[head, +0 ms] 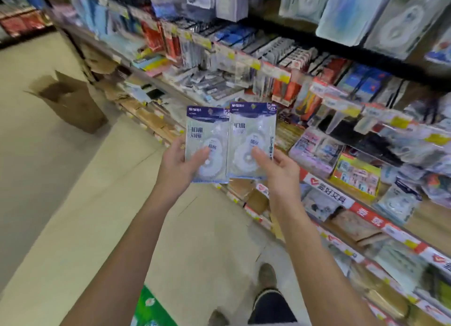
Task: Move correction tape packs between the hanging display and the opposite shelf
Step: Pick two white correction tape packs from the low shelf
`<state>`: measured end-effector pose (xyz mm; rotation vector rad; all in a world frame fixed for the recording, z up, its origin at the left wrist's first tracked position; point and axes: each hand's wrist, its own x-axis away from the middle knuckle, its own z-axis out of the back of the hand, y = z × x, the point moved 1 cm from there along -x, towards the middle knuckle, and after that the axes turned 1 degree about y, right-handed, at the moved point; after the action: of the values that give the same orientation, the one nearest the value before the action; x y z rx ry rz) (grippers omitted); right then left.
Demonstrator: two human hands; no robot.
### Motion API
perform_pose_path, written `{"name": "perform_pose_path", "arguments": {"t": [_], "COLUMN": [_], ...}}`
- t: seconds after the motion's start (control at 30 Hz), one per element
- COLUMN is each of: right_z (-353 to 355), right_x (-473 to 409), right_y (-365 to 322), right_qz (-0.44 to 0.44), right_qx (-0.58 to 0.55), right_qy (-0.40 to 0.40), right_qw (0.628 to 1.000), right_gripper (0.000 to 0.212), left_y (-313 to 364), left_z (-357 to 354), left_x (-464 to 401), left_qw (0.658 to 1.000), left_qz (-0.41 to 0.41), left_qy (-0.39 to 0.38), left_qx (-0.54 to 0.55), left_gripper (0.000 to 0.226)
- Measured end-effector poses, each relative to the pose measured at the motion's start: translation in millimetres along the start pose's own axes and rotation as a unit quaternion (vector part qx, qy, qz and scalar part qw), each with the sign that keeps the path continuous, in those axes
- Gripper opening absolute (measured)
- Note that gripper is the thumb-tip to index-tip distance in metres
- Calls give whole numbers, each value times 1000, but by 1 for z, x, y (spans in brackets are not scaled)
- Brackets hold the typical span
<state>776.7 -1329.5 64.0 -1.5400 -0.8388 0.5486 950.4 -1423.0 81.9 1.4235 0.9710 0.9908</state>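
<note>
I see a pale floor (73, 216) carrying an open cardboard box (70, 101); the shelf (366, 208) holds stationery packs, seemingly blurred

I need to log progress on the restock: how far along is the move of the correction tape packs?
Done: two packs are off their display, one in each hand. In hand: the left hand grips the left pack and the right hand grips the right pack, held upright side by side over the aisle. Left: neither pack is placed yet; both remain clear of the shelf at right.
</note>
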Motion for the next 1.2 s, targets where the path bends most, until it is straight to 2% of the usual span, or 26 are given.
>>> {"name": "perform_pose_path", "arguments": {"t": [0.07,0.23,0.4,0.53,0.7,0.83,0.87,0.9,1.03,1.2], "right_z": [-14,-41,-60,-70,-73,-71,-70,-68,-59,-57], "right_x": [-10,-47,-102,-153,-222,-262,-268,-276,-288,-289], "right_y": [-13,-42,-61,-76,-93,-101,-104,-104,-111,-115], "right_qz": [14,47,91,128,149,174,174,180,213,220], "right_qx": [-1,-39,-56,-72,-80,-114,-122,-123,-89,-53], "right_qy": [-7,-11,0,23,93,167,183,192,228,278], "right_qw": [1000,998,994,989,981,964,960,957,946,934], "right_gripper": [10,24,17,12,4,65,69,64,20,8], "left_y": [12,31,60,81,94,99,99,99,99,96], "left_z": [7,10,6,-6,-40,-66,-70,-74,-91,-113], "left_x": [-18,-71,-137,-200,-276,-318,-326,-333,-359,-385], "left_qw": [1000,998,993,988,981,974,972,972,967,958], "left_qz": [-19,-55,-110,-121,-138,-150,-151,-150,-136,-111], "left_qy": [-5,-18,-36,-75,-111,-144,-152,-161,-199,-253], "left_qx": [4,14,-23,-52,-79,-91,-92,-88,-80,-71], "left_gripper": [20,22,22,27,24,23,23,22,20,31]}}
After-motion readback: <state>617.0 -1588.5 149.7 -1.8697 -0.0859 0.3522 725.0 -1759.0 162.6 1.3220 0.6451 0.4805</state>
